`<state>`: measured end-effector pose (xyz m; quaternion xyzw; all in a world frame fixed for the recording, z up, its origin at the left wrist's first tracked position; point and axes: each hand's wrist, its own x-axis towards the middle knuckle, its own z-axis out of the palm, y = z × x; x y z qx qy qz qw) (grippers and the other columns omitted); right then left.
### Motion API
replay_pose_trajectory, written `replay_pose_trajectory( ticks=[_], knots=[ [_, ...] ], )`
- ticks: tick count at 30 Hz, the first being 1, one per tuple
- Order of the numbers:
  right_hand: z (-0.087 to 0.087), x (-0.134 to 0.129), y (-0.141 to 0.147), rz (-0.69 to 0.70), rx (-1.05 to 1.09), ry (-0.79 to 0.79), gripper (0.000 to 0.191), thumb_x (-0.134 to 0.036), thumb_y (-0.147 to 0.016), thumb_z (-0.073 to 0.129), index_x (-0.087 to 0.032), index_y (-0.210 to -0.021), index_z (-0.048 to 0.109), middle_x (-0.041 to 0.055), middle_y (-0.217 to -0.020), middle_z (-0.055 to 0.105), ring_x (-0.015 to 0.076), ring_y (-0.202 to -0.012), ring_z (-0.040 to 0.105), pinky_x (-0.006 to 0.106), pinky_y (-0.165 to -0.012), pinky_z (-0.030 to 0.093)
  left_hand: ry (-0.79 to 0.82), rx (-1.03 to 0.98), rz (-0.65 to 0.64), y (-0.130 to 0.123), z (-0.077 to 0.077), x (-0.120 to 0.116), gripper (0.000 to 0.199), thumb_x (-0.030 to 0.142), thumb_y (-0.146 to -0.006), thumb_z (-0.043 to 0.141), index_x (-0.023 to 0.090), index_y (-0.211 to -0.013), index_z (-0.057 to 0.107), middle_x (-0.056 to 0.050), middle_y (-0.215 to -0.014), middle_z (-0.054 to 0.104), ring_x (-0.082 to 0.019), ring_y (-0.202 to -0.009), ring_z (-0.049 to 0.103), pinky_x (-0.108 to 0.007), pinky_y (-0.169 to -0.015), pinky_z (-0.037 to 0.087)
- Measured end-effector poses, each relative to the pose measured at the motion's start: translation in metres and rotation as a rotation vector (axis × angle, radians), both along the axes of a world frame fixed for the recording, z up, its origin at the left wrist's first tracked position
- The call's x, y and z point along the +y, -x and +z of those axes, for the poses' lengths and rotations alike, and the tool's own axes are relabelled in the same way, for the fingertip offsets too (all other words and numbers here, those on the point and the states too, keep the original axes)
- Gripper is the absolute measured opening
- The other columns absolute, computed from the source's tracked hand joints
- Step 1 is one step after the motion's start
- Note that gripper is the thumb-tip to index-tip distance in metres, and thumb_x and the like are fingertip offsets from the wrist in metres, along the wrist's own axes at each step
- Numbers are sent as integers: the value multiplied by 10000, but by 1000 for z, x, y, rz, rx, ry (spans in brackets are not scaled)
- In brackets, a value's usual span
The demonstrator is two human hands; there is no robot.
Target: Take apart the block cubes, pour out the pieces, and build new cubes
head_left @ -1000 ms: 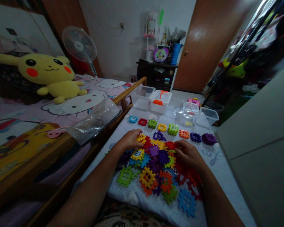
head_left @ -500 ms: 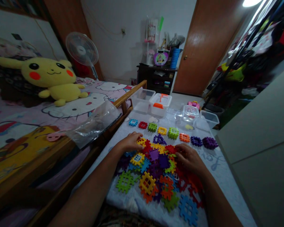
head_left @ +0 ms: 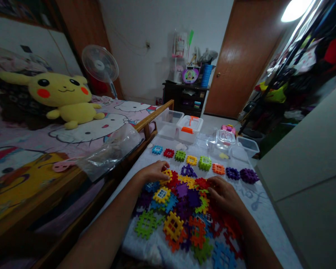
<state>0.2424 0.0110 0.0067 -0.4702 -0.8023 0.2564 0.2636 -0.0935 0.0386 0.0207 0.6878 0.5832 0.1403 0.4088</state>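
A heap of colourful plastic interlocking building blocks lies on the cloth-covered table, with my hands at its two far sides. My left hand (head_left: pixel 156 172) rests at the heap's left edge, fingers and thumb apart, touching a yellow block (head_left: pixel 167 177). At the right edge my right hand (head_left: pixel 224 189) lies with spread, slightly bent fingers beside a red block (head_left: pixel 202 183). Between them are purple squares (head_left: pixel 194 197) and yellow pieces. Nearer to me lie a green block (head_left: pixel 146 224), an orange block (head_left: pixel 197 231) and a blue block (head_left: pixel 223 254).
Beyond the heap runs a row of blocks, from a blue one (head_left: pixel 157 150) to a purple stack (head_left: pixel 249 175). Clear plastic boxes (head_left: pixel 169 129) and an orange-handled box (head_left: pixel 189 130) stand at the table's far end. A wooden bed rail (head_left: pixel 154 116) borders the left side.
The view has tilted slightly, so the whole scene sits a little lower. Both hands stay at nearly the same places by the heap.
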Motion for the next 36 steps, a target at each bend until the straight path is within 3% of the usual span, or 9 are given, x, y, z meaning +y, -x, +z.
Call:
replay_pose_trajectory(
  ticks=[7,17,22,27,36],
  knots=[
    [-3,0,0,-20,4,-14,221,-319,-846,533,-200,-982,660,80,-967,668,225,-870,634,373,-785,511,29,-5,8,-4,1,3,624,300,-572,695,149,-1160,552,-8,-896,611,-216,-853,613,-300,-724,490],
    [-2,0,0,-8,26,4,213,-329,-853,528,-210,-973,659,77,-953,666,230,-881,637,382,-800,511,-263,238,11,-9,13,-12,623,271,-652,667,123,-1255,620,-70,-975,683,-223,-871,647,-294,-771,487],
    [-2,-1,0,-17,25,4,209,-309,-851,540,-211,-987,665,73,-968,671,224,-877,640,368,-791,515,-292,344,-103,-7,13,-21,620,452,-621,772,155,-1155,671,-120,-1121,660,-293,-1049,610,-337,-903,466],
    [-1,-1,0,-21,15,21,218,-314,-847,535,-207,-984,666,79,-972,672,230,-892,644,378,-812,514,-308,391,-104,-14,12,-23,391,412,-652,747,183,-965,705,-84,-980,675,-271,-933,626,-315,-787,466],
    [-4,0,0,-42,26,0,211,-313,-839,540,-214,-978,663,75,-962,680,230,-883,640,379,-799,512,-275,393,-24,-15,15,-24,384,411,-643,752,189,-943,664,-70,-969,682,-249,-893,625,-296,-736,448]
  ],
)
